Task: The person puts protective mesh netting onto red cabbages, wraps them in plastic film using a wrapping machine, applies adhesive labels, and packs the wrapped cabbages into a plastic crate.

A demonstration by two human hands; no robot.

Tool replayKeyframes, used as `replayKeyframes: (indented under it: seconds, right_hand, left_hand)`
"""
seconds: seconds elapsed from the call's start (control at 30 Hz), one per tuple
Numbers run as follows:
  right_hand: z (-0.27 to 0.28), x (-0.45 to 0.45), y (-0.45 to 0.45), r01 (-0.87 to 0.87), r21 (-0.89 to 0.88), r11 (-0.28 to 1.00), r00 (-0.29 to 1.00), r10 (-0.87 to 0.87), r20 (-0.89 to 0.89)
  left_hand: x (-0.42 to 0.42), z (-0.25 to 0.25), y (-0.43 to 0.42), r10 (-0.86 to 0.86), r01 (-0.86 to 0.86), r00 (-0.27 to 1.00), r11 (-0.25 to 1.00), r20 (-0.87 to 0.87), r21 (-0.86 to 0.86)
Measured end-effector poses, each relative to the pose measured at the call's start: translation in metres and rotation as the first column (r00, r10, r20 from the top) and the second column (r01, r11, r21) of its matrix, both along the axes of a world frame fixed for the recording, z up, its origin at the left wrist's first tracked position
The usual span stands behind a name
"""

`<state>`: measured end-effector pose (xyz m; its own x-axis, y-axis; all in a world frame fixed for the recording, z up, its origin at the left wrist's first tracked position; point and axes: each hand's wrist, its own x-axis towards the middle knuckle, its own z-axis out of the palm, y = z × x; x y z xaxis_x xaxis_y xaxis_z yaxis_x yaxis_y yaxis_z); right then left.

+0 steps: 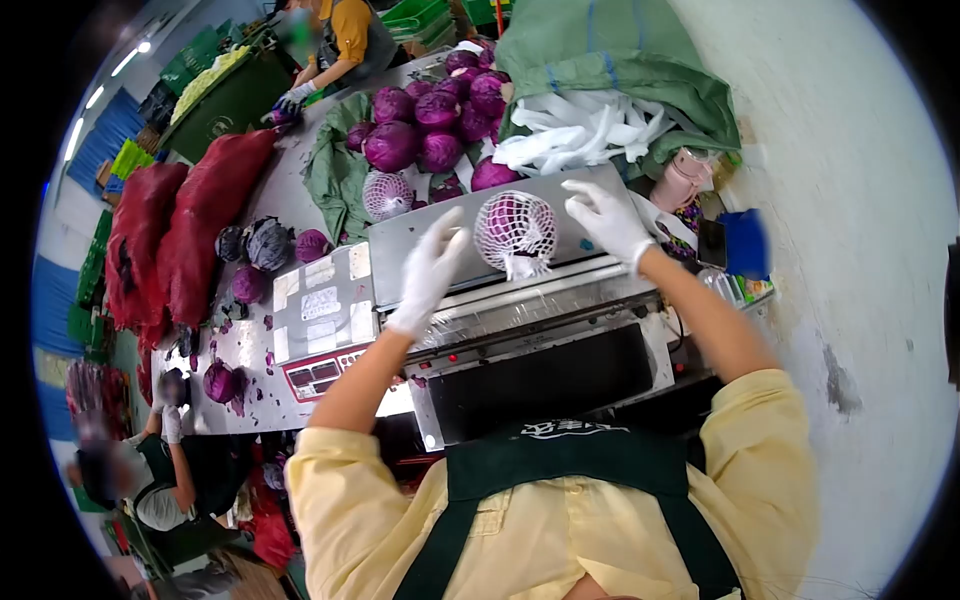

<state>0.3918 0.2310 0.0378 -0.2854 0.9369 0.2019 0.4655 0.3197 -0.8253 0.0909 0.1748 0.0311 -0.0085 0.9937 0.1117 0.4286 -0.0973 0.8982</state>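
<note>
Metal platform (392, 252) | netted cabbage (515, 232) between left fingers (447, 224) and right fingers (582, 197) | both loosely open, empty

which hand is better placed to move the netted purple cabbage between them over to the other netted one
Left, I'd say: the left hand is empty and on the side nearer the other netted cabbage. The right hand, also empty, is beyond the netted purple cabbage.

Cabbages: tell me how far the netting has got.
Two look netted: the front cabbage and the small one by the pile. Nothing is held; the open left hand and right hand flank the front cabbage. Bare cabbages are left in the pile, with loose white strips beside them.
</note>
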Motion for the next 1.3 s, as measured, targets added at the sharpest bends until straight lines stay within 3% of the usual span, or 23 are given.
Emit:
replayKeyframes:
  seconds: [0.07,0.13,0.17,0.23,0.27,0.37,0.43,0.5,0.53,0.57,0.63,0.7,0.77,0.8,0.83,0.9,0.97,1.03,1.07,1.1,1.17,1.23,1.3]
  right_hand:
    - [0.033,0.047,-0.014,-0.224,0.254,0.941,0.889,0.090,0.449]
    - [0.049,0.077,-0.020,-0.488,0.257,0.834,0.652,0.152,0.743]
    - [0.052,0.081,-0.022,-0.491,0.258,0.832,0.652,0.155,0.743]
    - [0.055,0.086,-0.027,-0.646,0.070,0.760,0.238,0.113,0.965]
    - [0.043,0.088,-0.023,-0.712,0.104,0.695,0.218,0.077,0.973]
    - [0.024,0.069,-0.027,-0.806,0.117,0.580,0.238,0.138,0.961]
    - [0.000,0.055,-0.030,-0.826,0.220,0.519,0.370,0.205,0.906]
    - [0.001,0.041,-0.046,-0.665,0.200,0.720,0.576,0.323,0.751]
    - [-0.002,0.043,-0.047,-0.567,0.178,0.804,0.715,0.373,0.592]
    - [0.032,0.037,-0.055,-0.368,-0.333,0.868,0.825,0.470,0.313]
    - [0.062,0.042,-0.063,-0.282,-0.493,0.823,0.941,0.338,0.028]
    - [0.103,0.040,-0.054,-0.283,-0.368,0.886,0.950,0.206,-0.234]
    - [0.107,0.028,-0.017,-0.208,-0.125,0.970,0.876,0.128,-0.465]
    - [0.098,0.025,0.007,-0.197,0.244,0.950,0.974,0.217,-0.062]
    - [0.078,0.017,0.027,-0.202,0.245,0.948,0.973,0.224,-0.062]
    - [0.037,-0.007,0.064,-0.376,0.506,0.776,0.921,0.253,0.297]
    - [0.020,-0.041,0.060,-0.573,0.305,0.761,0.738,0.317,0.596]
    - [-0.020,-0.054,0.041,-0.446,0.214,0.869,0.891,0.454,0.011]
    - [-0.003,-0.051,0.038,-0.441,0.050,0.896,0.897,0.441,0.006]
    - [0.007,-0.048,0.033,-0.451,0.057,0.890,0.892,0.452,0.004]
    - [0.019,-0.038,0.009,-0.556,-0.397,0.730,0.829,0.518,-0.209]
    - [0.030,-0.024,-0.035,-0.599,-0.487,0.636,0.771,0.622,-0.137]
    - [0.036,-0.012,-0.094,-0.444,-0.829,0.341,0.885,0.313,-0.345]
  left_hand:
    - [-0.030,0.036,-0.040,-0.044,0.155,0.882,0.967,-0.469,0.200]
    - [-0.073,0.038,-0.066,-0.070,0.351,0.630,0.914,-0.773,0.203]
    - [-0.082,0.042,-0.072,-0.091,0.410,0.525,0.898,-0.846,0.158]
    - [-0.083,0.040,-0.075,-0.151,0.416,0.383,0.909,-0.911,0.024]
    - [-0.080,0.043,-0.077,-0.220,0.404,0.234,0.908,-0.947,-0.111]
    - [-0.046,0.032,-0.066,-0.266,0.622,0.245,0.781,-0.932,-0.059]
    - [-0.034,0.005,-0.059,-0.259,0.654,0.398,0.753,-0.880,0.074]
    - [-0.030,-0.003,-0.068,-0.153,0.505,0.614,0.831,-0.774,0.236]
    - [-0.034,0.003,-0.077,-0.238,0.274,0.875,0.962,-0.421,0.024]
    - [-0.039,0.010,-0.086,-0.130,0.125,0.991,0.953,0.000,-0.277]
    - [-0.038,0.054,-0.110,-0.015,0.078,0.984,0.933,0.179,-0.351]
    - [-0.055,0.059,-0.108,-0.160,0.102,0.927,0.978,0.339,0.182]
    - [-0.062,0.088,-0.078,-0.148,0.109,0.986,0.926,0.082,0.361]
    - [-0.055,0.094,-0.054,-0.146,0.152,0.988,0.915,-0.044,0.375]
    - [-0.042,0.098,-0.033,-0.140,0.196,0.975,0.903,-0.170,0.381]
    - [-0.029,0.066,0.010,-0.209,0.412,0.843,0.843,-0.495,0.345]
    - [-0.010,0.027,0.033,-0.323,0.557,0.697,0.807,-0.641,0.199]
    - [0.000,0.013,0.040,-0.467,0.490,0.850,0.871,-0.244,0.040]
    - [0.002,0.018,0.042,-0.428,0.442,0.891,0.893,-0.153,0.080]
    - [0.008,0.030,0.035,-0.353,0.323,0.931,0.914,-0.091,-0.247]
    - [0.016,0.023,0.015,-0.155,0.447,0.785,0.812,0.600,-0.376]
    - [0.026,0.034,-0.032,-0.136,0.556,0.748,0.663,0.649,-0.501]
    - [0.036,0.046,-0.077,-0.054,0.592,0.778,0.394,0.626,-0.703]
